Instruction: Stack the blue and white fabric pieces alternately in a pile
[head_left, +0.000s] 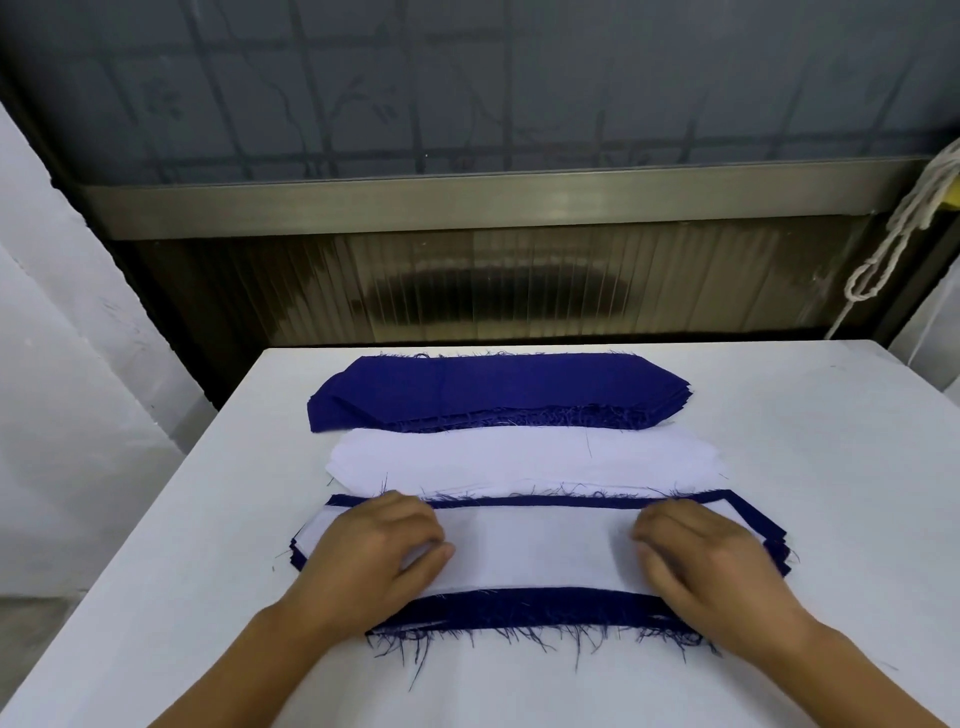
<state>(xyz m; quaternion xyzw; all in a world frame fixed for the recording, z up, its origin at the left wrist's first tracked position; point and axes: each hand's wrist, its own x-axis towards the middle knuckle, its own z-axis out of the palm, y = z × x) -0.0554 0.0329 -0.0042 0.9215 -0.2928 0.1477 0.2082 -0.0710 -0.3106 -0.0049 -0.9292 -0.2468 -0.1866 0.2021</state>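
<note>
Hands low in frame: left hand (387, 545) and right hand (711, 556) press palm-down on a white piece (540, 551) topping the mixed pile (519, 605), lower centre of the table (156, 545). Fingers look loosely bent, resting on cloth; whether they pinch any of it cannot be told. Blue edges show all round the white piece. Step in hand, likely: squaring the white layer. Next move probably needs a blue piece. Mid frame, just behind, the white stack (519, 460); beyond it, toward the upper centre, the blue stack (493, 389). All three run long-axis left to right, tapered ends pointing to the frame's sides.
</note>
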